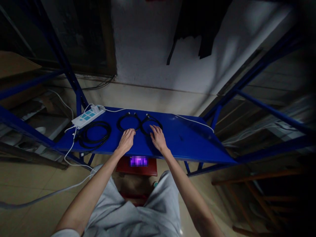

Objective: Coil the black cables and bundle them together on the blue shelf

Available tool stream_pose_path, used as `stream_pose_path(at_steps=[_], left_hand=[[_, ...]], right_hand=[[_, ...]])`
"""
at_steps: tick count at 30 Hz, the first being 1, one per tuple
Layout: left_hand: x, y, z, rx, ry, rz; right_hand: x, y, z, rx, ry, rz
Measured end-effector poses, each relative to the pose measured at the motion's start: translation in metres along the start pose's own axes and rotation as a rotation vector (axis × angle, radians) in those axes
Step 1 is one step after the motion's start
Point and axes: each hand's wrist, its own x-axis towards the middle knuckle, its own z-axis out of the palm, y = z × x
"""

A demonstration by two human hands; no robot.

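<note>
One blue worktop (187, 135) stands before me. At its left lies the largest black cable coil (108, 130), beside a white power strip (89, 117). Middle coil (118, 123), near centre: my left hand (126, 140) at its near edge, fingers curled; I cannot tell whether they grip. Right coil (141, 127), just beside it: my right hand (158, 137) over its near side, fingers loosely spread, holding nothing.

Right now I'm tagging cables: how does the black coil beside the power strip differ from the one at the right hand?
The strip-side coil looks wider and looser; the hand-side coil looks smaller. The strip-side coil has a connector at the near edge of the shelf; the hand-side coil has one toward the wall. The right hand partly hides the hand-side coil, not the strip-side coil. Both are black and looped.
</note>
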Motion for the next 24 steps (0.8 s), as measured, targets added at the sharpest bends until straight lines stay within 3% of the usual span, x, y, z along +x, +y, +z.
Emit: stream_pose_path(at_steps=[2, 6, 12, 17, 24], left_hand=[[-0.002, 0.001, -0.003, -0.033, 0.014, -0.009], [-0.008, -0.003, -0.003, -0.134, 0.072, -0.055], [-0.027, -0.008, -0.011, -0.204, 0.071, -0.103], [-0.043, -0.020, -0.051, -0.159, 0.125, -0.189], [-0.066, -0.067, -0.114, -0.031, 0.297, -0.324]], right_hand=[[0.010, 0.012, 0.015, -0.053, -0.104, 0.045], [0.005, 0.024, 0.038, -0.115, -0.133, 0.036], [0.003, 0.026, 0.039, -0.123, -0.145, 0.024], [0.005, 0.027, 0.039, -0.108, -0.123, 0.016], [0.005, 0.025, 0.038, -0.089, -0.090, 0.003]])
